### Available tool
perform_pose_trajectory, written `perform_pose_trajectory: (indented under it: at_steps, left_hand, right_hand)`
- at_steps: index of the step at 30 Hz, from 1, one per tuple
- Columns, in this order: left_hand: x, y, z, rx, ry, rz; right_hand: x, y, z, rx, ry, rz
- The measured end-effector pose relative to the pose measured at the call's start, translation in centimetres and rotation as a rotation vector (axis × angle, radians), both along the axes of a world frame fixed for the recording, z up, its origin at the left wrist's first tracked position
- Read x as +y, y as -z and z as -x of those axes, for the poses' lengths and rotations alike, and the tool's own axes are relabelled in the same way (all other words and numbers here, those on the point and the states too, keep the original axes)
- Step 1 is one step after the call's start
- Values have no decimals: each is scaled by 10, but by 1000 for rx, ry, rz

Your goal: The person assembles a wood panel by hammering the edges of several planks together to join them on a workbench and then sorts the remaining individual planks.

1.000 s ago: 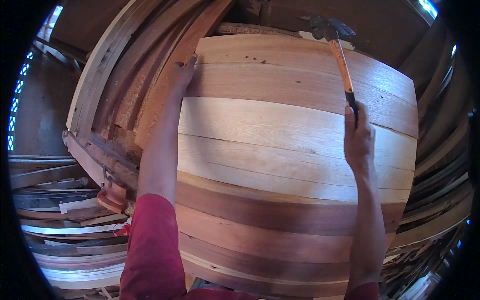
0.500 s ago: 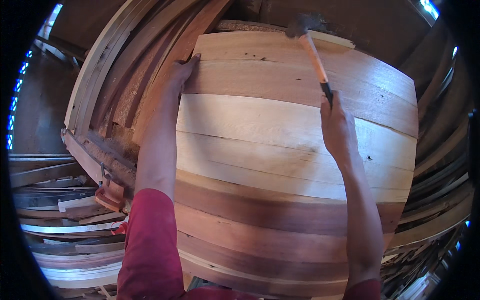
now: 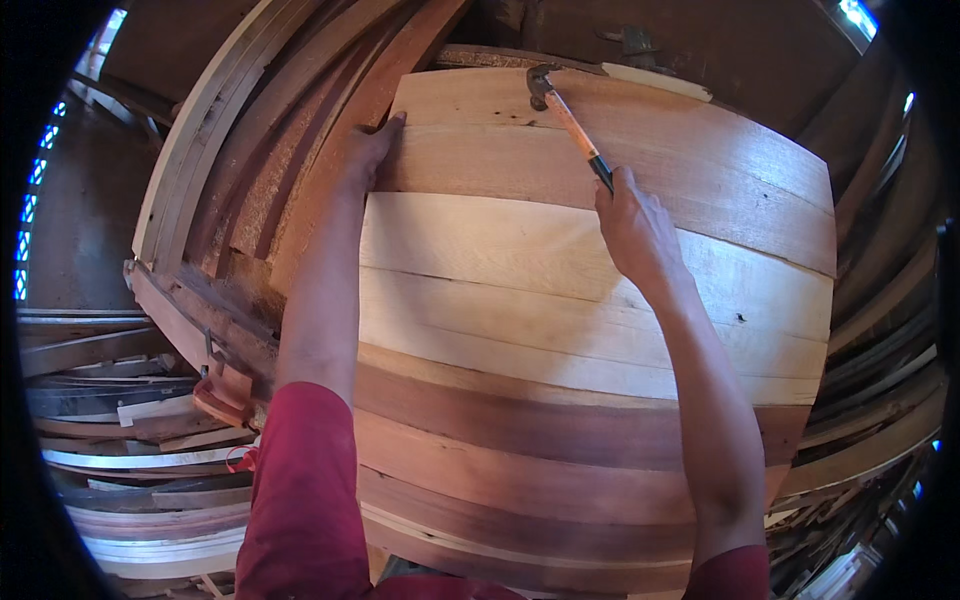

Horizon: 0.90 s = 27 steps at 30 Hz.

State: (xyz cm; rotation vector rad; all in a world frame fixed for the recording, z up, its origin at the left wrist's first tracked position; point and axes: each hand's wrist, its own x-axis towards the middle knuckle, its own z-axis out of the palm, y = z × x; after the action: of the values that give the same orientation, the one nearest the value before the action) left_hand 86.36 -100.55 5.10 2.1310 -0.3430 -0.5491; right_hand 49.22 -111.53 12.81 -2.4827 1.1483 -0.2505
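In front of me lies a broad panel of wooden boards, pale in the middle and reddish brown toward me, with thin seams between them. My right hand is closed round the dark grip of a claw hammer. The hammer's metal head is over the panel's far edge, left of its middle; whether it touches the wood is hard to tell. My left hand holds the left end of the far boards, its thumb at their edge; the other fingers are largely hidden.
Long planks lean at the upper left. An orange clamp sits beside the panel's left side. Stacked boards fill the lower left, with more timber along the right. A pale strip rests along the panel's far edge.
My right hand has moved left with the hammer, and the hammer's blurred head now shows sharply, farther left along the far edge. My left hand keeps its hold on the boards' end.
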Motion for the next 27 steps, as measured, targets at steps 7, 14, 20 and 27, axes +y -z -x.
perform_pose_trajectory:
  at_steps: [7,14,20,27]
  left_hand:
    - [15,21,-12,134,1,96]
    - [25,20,-28,133,89,91]
    - [39,34,-15,233,245,564]
    - [30,49,-41,293,199,306]
  right_hand:
    - [19,-36,-1,-150,78,-144]
    - [23,-37,60,-173,255,-155]
    - [37,-12,126,-229,339,-144]
    - [23,-36,191,-268,505,-111]
